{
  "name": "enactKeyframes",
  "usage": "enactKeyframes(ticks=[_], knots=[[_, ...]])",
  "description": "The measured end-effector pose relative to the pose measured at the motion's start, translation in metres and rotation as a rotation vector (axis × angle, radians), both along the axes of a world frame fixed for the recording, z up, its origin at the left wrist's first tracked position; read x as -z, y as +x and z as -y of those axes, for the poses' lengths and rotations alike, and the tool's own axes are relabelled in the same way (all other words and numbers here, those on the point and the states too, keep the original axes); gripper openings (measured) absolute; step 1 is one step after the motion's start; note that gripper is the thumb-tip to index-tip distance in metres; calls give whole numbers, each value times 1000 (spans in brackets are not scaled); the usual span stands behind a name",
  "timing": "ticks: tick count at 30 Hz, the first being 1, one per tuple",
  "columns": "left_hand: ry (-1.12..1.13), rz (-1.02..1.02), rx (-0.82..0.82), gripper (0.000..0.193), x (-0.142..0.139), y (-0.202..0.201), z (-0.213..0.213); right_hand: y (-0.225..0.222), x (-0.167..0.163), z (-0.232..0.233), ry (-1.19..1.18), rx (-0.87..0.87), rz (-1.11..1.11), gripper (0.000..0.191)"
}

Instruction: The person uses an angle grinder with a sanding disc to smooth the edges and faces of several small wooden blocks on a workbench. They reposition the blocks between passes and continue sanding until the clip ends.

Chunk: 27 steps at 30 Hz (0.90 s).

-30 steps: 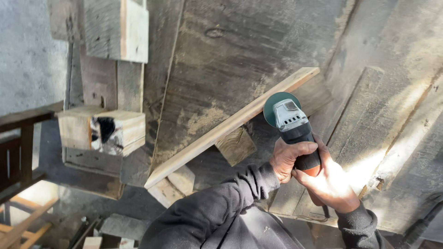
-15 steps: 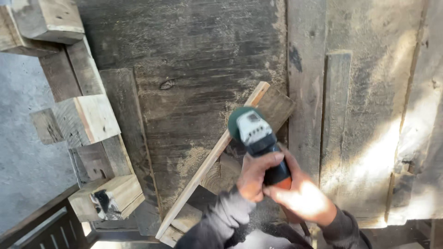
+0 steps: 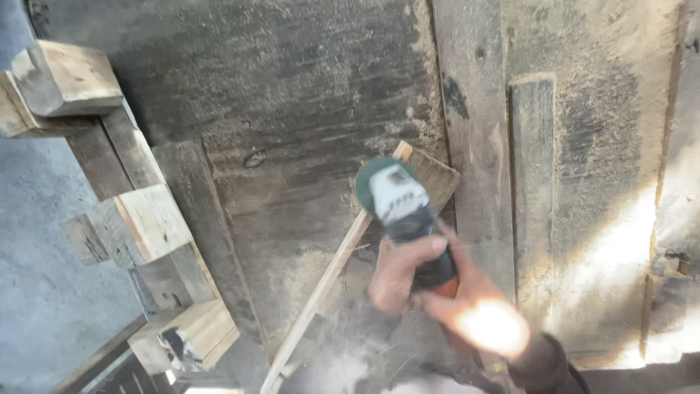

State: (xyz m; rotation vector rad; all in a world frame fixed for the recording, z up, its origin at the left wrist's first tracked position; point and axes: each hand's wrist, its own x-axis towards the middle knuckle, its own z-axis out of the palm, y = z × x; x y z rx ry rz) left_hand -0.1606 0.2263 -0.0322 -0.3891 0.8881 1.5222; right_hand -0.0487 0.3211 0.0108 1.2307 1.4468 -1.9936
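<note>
Dusty plank tabletop [image 3: 306, 109], both hands' fingers clamped on green angle grinder [image 3: 397, 201], pale board [image 3: 328, 281] beneath, wooden blocks [image 3: 146, 219] left

Both hands grip a green-headed angle grinder [image 3: 397, 201] by its dark body: the left hand [image 3: 397, 273] wraps it from the left, the right hand [image 3: 477, 314], washed out by sunlight, holds it from below. The grinder's head lies over the upper end of a pale wooden board [image 3: 328, 281] resting diagonally on a dusty, weathered wooden counter [image 3: 292, 95]. Chunky wooden blocks [image 3: 157, 219] jut out along the counter's left edge.
</note>
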Motion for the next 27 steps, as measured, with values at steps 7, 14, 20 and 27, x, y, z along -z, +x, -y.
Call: enactKeyframes(ticks=[7, 14, 20, 27], knots=[[-113, -108, -25, 34, -5, 2, -6, 2, 7, -2, 81, -86, -53, 114], [16, 4, 0, 32, 5, 0, 1, 6, 14, -5, 169, 8, -70, 105], [0, -27, -27, 29, 7, 6, -4, 12, 5, 2, 105, -144, -31, 122], [63, -3, 30, 27, -3, 21, 7, 12, 6, -10, -102, 28, 293, 117]])
